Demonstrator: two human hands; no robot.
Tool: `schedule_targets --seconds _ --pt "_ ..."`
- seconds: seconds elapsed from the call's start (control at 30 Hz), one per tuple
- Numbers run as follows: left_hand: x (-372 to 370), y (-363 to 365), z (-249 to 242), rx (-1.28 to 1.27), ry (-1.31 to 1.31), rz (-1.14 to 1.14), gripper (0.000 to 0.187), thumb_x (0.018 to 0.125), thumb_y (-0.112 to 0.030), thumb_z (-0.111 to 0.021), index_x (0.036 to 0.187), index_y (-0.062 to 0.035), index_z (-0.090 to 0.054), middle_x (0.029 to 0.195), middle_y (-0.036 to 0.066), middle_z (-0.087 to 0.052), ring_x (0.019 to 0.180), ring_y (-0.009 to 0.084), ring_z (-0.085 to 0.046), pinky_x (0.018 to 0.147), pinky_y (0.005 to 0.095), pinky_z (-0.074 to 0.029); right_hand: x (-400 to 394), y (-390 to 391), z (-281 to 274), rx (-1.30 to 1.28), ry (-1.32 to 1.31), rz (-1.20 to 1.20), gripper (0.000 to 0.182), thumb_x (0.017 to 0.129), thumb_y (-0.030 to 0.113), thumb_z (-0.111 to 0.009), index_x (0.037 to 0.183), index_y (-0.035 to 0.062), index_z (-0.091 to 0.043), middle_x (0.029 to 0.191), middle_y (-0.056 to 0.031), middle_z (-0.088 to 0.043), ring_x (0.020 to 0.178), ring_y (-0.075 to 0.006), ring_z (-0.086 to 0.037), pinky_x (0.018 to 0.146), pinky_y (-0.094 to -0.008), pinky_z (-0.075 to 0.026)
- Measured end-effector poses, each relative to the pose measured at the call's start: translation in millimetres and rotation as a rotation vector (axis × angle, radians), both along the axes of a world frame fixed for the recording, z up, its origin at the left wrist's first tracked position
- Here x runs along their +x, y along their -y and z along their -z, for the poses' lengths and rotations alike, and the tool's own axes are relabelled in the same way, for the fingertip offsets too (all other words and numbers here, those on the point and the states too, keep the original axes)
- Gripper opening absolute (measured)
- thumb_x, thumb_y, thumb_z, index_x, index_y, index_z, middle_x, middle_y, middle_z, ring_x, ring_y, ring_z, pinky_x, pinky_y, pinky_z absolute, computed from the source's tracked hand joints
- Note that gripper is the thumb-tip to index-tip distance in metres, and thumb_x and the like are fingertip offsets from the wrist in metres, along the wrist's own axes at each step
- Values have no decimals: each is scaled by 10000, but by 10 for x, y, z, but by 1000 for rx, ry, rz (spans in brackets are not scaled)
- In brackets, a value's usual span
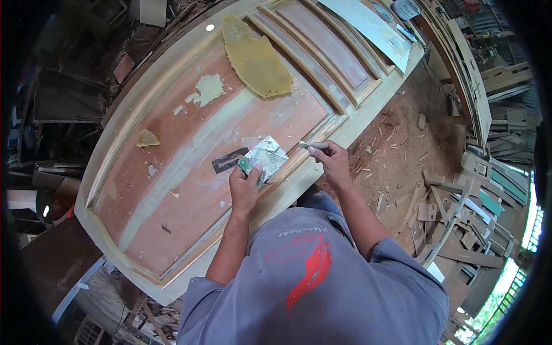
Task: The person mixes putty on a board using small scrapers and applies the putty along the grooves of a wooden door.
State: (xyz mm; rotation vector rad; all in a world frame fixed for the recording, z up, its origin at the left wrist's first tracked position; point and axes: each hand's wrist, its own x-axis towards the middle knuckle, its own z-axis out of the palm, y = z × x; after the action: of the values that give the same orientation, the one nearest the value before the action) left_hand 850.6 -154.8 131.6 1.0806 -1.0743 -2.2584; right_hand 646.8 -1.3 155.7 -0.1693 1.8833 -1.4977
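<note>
My left hand (246,187) grips a small square board (268,156) smeared with whitish putty, with a green edge showing by the thumb. Close beside it, a dark flat piece with a slot (225,162) lies on the panel. My right hand (332,161) is closed in a pinch on a small flat scraper (303,144), held low over the moulding (292,163) on the near side. Under both hands is a large wooden door (172,155) with a reddish panel and a pale putty stripe along it.
A yellowish sheet (253,60) and a smaller scrap (148,138) lie on the door. At its far end are a white sheet (376,29) and a tub (405,9). Wood offcuts (460,218) are piled to the right, with chips scattered over the floor (382,155).
</note>
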Motion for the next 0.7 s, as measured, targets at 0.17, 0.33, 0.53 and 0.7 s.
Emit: schedule_targets --seconds 0.17,0.33,0.53,0.7 --pt "-83 -78 -178 -176 96 49 258 1030 -44 -631 1265 58 -659 1071 104 -739 856 145 -718 705 314 -659 146 172 -447 -55 -84 -111 177 942 42 -781 1101 -29 -750 1010 -72 -774 892 -110 -703 838 -261 -573" --pt "-145 -301 -302 -469 177 64 398 990 -66 -676 1377 27 -662 1020 118 -755 836 148 -709 722 335 -623 182 165 -487 -46 73 -41 189 959 32 -751 1128 -48 -732 1020 -97 -776 897 -129 -721 840 -275 -597" --pt "-255 -485 -420 -972 248 69 456 933 -60 -716 1386 -27 -691 956 177 -753 798 240 -714 748 384 -572 131 28 -248 -185 425 143 243 967 20 -726 1184 -82 -685 1041 -123 -757 885 -161 -736 809 -290 -627" --pt "-390 -622 -497 -1207 292 148 538 872 0 -744 1403 -63 -691 976 171 -754 794 310 -686 750 404 -565 45 15 -258 -223 575 159 258 988 5 -688 1228 -82 -651 1054 -132 -746 893 -180 -741 797 -294 -631"
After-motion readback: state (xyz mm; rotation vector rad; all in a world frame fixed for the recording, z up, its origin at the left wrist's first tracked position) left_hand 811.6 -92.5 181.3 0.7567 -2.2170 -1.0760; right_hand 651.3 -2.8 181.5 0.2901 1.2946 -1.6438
